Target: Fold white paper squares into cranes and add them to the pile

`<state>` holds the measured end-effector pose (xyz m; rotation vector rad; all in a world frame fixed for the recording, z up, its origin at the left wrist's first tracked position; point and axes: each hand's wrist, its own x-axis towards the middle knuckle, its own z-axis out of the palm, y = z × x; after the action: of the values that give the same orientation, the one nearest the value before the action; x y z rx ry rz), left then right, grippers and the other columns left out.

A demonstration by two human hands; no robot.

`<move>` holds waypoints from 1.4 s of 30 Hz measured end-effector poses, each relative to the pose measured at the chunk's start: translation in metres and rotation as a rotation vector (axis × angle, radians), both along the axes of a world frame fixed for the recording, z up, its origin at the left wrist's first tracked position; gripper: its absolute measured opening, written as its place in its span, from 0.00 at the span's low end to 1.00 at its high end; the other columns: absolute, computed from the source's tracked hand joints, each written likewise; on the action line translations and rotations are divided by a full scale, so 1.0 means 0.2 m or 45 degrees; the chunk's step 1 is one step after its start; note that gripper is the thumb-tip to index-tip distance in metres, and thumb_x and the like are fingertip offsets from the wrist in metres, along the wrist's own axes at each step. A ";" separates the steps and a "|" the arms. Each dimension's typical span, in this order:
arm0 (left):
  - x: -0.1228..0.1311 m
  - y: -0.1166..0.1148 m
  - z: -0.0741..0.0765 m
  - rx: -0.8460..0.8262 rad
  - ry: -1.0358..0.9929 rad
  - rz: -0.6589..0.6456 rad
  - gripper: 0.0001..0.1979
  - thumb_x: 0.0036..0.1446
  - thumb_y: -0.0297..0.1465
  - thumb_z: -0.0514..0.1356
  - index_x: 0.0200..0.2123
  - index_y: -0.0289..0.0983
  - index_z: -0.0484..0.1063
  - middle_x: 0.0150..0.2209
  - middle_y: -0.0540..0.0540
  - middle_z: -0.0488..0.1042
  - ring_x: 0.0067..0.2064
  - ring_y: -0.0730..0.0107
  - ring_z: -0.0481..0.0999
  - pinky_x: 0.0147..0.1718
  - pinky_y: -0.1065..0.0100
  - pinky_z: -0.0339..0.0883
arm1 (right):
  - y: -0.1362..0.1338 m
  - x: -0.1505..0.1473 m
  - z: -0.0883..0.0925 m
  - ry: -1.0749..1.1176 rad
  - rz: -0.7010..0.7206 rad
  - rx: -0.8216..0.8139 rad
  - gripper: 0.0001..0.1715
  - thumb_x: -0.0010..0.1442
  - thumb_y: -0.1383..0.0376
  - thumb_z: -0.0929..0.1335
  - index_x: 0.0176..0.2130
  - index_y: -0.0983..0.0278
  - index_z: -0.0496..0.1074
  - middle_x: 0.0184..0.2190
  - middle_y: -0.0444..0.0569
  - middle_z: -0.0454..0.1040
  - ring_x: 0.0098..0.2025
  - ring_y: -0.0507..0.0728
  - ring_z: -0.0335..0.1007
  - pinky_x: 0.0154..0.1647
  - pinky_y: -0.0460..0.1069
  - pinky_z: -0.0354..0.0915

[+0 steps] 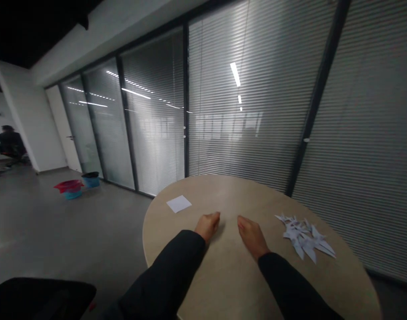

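As the left hand (207, 226) rests, a paper square (178, 204) lies beyond it.

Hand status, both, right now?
Left hand: open, empty, resting on the round wooden tabletop.
Right hand: open, empty, resting on the same tabletop.

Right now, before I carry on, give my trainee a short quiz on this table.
1. Which is nearer the white paper square: the left hand or the right hand?
2. True or false: the folded white paper pieces lie to the right of the right hand on the round table.
3. What does either hand hold?

Key: 1. The left hand. 2. True. 3. Nothing; both hands are empty.
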<state>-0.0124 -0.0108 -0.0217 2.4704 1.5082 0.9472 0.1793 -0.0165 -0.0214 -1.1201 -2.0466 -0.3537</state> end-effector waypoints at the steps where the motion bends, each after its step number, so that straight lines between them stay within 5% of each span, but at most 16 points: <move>1: 0.00 0.00 0.00 0.008 -0.012 -0.001 0.14 0.61 0.27 0.46 0.40 0.35 0.71 0.29 0.45 0.71 0.32 0.67 0.71 0.34 0.67 0.63 | 0.00 0.00 0.00 0.005 -0.027 -0.014 0.16 0.58 0.72 0.54 0.24 0.61 0.62 0.19 0.47 0.67 0.22 0.52 0.62 0.26 0.46 0.56; 6: -0.02 0.00 0.03 0.048 -0.044 -0.024 0.18 0.58 0.24 0.46 0.48 0.36 0.69 0.37 0.43 0.73 0.39 0.64 0.72 0.42 0.64 0.64 | 0.00 0.02 -0.01 0.020 -0.140 -0.070 0.17 0.60 0.73 0.54 0.27 0.63 0.65 0.22 0.47 0.69 0.24 0.52 0.62 0.28 0.46 0.55; 13: -0.01 0.04 0.00 0.180 -0.040 0.059 0.16 0.61 0.25 0.44 0.37 0.37 0.71 0.36 0.44 0.68 0.35 0.68 0.67 0.37 0.67 0.63 | 0.03 0.04 -0.02 0.029 -0.120 0.009 0.18 0.64 0.73 0.54 0.31 0.64 0.67 0.26 0.49 0.69 0.28 0.54 0.66 0.31 0.47 0.62; 18: 0.00 0.06 -0.02 0.210 -0.160 0.087 0.13 0.61 0.27 0.48 0.42 0.38 0.71 0.43 0.44 0.68 0.39 0.68 0.70 0.40 0.66 0.66 | 0.01 0.02 0.00 0.056 -0.009 -0.007 0.18 0.65 0.72 0.56 0.48 0.64 0.68 0.43 0.55 0.70 0.47 0.58 0.69 0.49 0.52 0.66; 21: 0.01 0.05 0.00 0.347 -0.200 0.014 0.21 0.60 0.25 0.51 0.55 0.45 0.65 0.59 0.41 0.60 0.55 0.60 0.67 0.47 0.60 0.67 | 0.00 0.00 0.02 0.013 -0.007 0.032 0.34 0.61 0.72 0.61 0.64 0.57 0.52 0.66 0.54 0.48 0.68 0.63 0.43 0.63 0.61 0.55; 24: 0.02 0.05 0.02 0.552 -0.111 -0.060 0.31 0.56 0.24 0.58 0.61 0.49 0.57 0.68 0.42 0.40 0.68 0.48 0.44 0.56 0.49 0.59 | 0.00 0.00 0.03 0.005 -0.054 0.022 0.45 0.58 0.68 0.66 0.67 0.53 0.43 0.70 0.51 0.33 0.71 0.67 0.28 0.63 0.65 0.51; 27: 0.03 0.04 0.03 0.653 0.007 -0.064 0.38 0.49 0.26 0.66 0.62 0.47 0.56 0.69 0.39 0.35 0.69 0.39 0.32 0.58 0.41 0.52 | 0.00 0.00 0.03 -0.013 -0.070 0.014 0.44 0.58 0.66 0.67 0.66 0.54 0.45 0.69 0.53 0.38 0.70 0.66 0.36 0.62 0.62 0.56; 29: 0.03 0.04 0.03 0.623 0.059 -0.029 0.36 0.50 0.27 0.66 0.61 0.45 0.58 0.67 0.36 0.44 0.68 0.41 0.42 0.57 0.45 0.56 | 0.00 0.00 0.03 -0.006 -0.129 -0.019 0.36 0.60 0.66 0.66 0.64 0.57 0.52 0.64 0.57 0.51 0.64 0.64 0.53 0.54 0.57 0.64; 32: 0.03 0.04 0.02 0.433 0.114 0.096 0.16 0.59 0.29 0.58 0.51 0.39 0.67 0.52 0.37 0.65 0.53 0.56 0.69 0.46 0.59 0.67 | 0.00 0.02 0.03 -0.006 -0.283 -0.103 0.17 0.65 0.67 0.59 0.52 0.63 0.66 0.48 0.57 0.66 0.45 0.58 0.70 0.39 0.50 0.68; 36: 0.01 0.05 0.01 0.203 0.235 0.096 0.13 0.63 0.26 0.46 0.35 0.37 0.70 0.36 0.44 0.70 0.34 0.68 0.71 0.33 0.69 0.64 | 0.01 0.05 0.02 -0.127 -0.238 -0.143 0.17 0.66 0.73 0.55 0.36 0.64 0.69 0.34 0.51 0.71 0.35 0.54 0.68 0.36 0.46 0.62; 42: 0.00 0.04 0.02 0.118 0.167 -0.034 0.14 0.53 0.17 0.45 0.26 0.37 0.65 0.28 0.49 0.66 0.30 0.71 0.67 0.33 0.71 0.59 | 0.02 0.08 0.02 -0.154 -0.226 -0.163 0.16 0.61 0.77 0.57 0.32 0.64 0.68 0.30 0.48 0.71 0.32 0.53 0.65 0.33 0.46 0.56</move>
<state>-0.0133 -0.0029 -0.0178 2.6590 1.4965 0.8867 0.1952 -0.0133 -0.0173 -1.3942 -2.1041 -0.3911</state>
